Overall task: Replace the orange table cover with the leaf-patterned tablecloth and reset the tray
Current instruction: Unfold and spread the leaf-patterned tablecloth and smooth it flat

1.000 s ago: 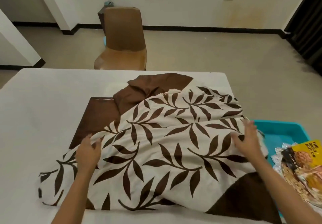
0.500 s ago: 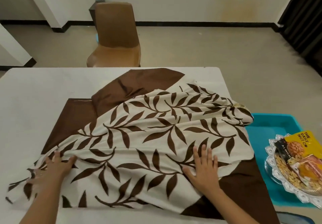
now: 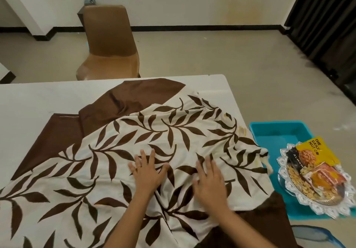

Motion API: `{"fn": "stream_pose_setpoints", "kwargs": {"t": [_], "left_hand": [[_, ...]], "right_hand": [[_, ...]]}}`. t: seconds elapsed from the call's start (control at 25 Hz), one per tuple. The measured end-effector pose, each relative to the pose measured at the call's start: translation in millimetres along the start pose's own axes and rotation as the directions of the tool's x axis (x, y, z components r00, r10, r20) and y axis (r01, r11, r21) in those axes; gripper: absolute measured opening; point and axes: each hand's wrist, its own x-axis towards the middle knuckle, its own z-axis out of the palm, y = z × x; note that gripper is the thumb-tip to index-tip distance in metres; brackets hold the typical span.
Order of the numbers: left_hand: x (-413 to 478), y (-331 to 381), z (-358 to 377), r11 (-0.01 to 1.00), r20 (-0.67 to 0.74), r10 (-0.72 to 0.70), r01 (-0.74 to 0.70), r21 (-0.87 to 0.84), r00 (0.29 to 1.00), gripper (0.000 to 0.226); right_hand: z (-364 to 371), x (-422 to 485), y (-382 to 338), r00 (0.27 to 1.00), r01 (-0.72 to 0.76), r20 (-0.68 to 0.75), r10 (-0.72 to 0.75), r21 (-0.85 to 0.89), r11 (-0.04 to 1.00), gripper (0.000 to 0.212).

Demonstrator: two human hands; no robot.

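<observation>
On the white counter the leaf-patterned tablecloth lies spread but rumpled; no orange cover shows, so it seems already off. The left hand and right hand press on the cloth with straight fingers. The snack tray, not yet reset, sits on a blue bin beside the counter.

I'm looking at tablecloth showing cream ground, dark brown leaf sprigs, plain brown border. Table showing white along far edge. Tray showing turquoise; chair showing tan-brown.

Thin ring on left grip
</observation>
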Motion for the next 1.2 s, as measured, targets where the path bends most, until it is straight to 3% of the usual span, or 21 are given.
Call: {"fn": "stream_pose_setpoints", "kwargs": {"t": [0.04,0.16,0.32,0.6,0.76,0.84,0.92,1.0,1.08,1.2], "left_hand": [[2.4,-2.4,3.2,1.000,-0.007,-0.013,0.013,0.025,1.000,0.103],[9.1,-4.4,4.7,0.997,-0.040,-0.015,0.018,0.079,0.999,0.103],[34.3,4.6,-3.0,0.996,-0.023,-0.022,0.024,0.090,1.000,0.097],[84.1,36.0,-10.2,0.984,0.044,0.109,-0.114,0.135,0.993,0.093],[105.6,46.5,-12.9,0.928,0.120,0.309,-0.327,0.179,0.943,0.096],[112.0,45.4,-18.2,0.911,0.183,0.353,-0.381,0.157,0.918,0.095],[110.4,52.8,-24.6,0.930,0.176,0.324,-0.348,0.122,0.929,0.084],[97.6,74.8,-25.8,0.943,-0.056,0.327,-0.322,0.082,0.943,0.065],[79.5,101.0,-18.3,0.927,-0.241,0.361,-0.374,-0.010,0.901,0.064],[57.3,126.2,8.1,0.909,-0.056,0.417,-0.415,0.036,0.907,0.083]], "right_hand": [[-9.4,25.2,28.9,1.000,0.007,-0.023,-0.009,-0.074,0.997,0.063],[-25.4,72.3,116.0,0.976,0.038,0.219,0.014,-0.233,0.972,0.082],[-23.9,51.8,174.9,0.984,-0.027,0.169,0.051,-0.142,0.990,0.084],[4.8,-29.1,146.6,0.943,-0.331,-0.023,0.331,-0.090,0.939,0.077],[25.8,-83.7,92.7,0.881,-0.473,0.025,0.473,-0.002,0.881,0.080],[31.4,-100.6,65.1,0.884,-0.462,0.074,0.461,0.003,0.887,0.082],[22.7,-96.7,63.4,0.902,-0.425,0.083,0.423,0.008,0.905,0.081],[10.3,-68.2,84.9,0.949,-0.315,0.003,0.315,0.026,0.949,0.071],[6.1,-29.9,110.0,0.991,-0.137,-0.004,0.137,-0.017,0.990,0.065],[6.4,23.0,147.4,0.996,-0.038,0.080,0.046,-0.103,0.994,0.068]]}}
